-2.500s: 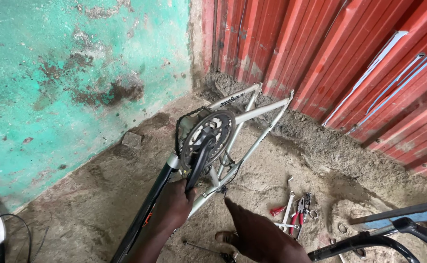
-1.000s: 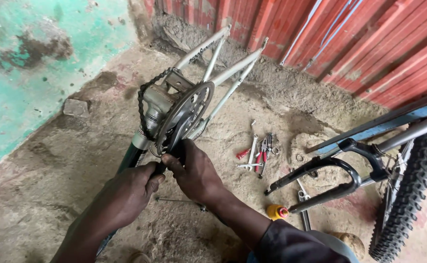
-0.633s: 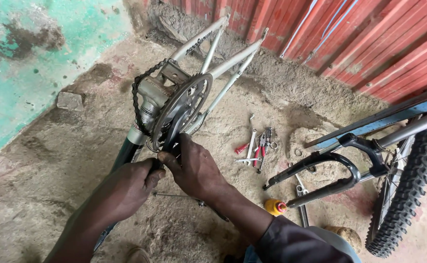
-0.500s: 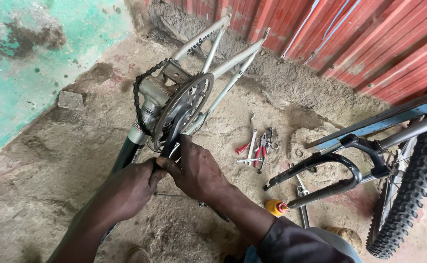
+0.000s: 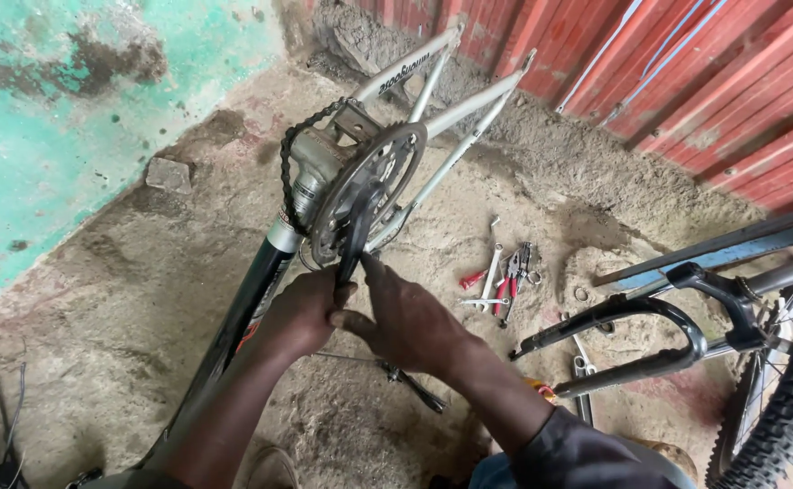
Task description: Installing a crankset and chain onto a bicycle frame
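Hands meeting at black crank arm (image 5: 353, 237), left hand (image 5: 301, 312) fingers curled around it, right hand (image 5: 410, 321) fingertips pinching it, toothed grey chainring (image 5: 369, 186) behind, rusty chain (image 5: 301, 154) looped left, grip unchanged from before

Bicycle frame (image 5: 433, 118) lying on the dirt floor (image 5: 125, 290), running from lower left toward the far corner where the two walls meet. Chainring (image 5: 369, 186) sits at mid-frame with the chain (image 5: 290, 154) draped over its left side; the crank arm (image 5: 353, 237) hangs down in front of it. Left hand (image 5: 301, 308) and right hand (image 5: 410, 317) meet just below the crank arm (touching each other). Scattered hand tools (image 5: 505, 276) lie right of the chainring. Suspension fork (image 5: 636, 340) and knobby tyre (image 5: 790, 407) stand further right. Stone (image 5: 168, 174) rests left of the frame, near the wall.
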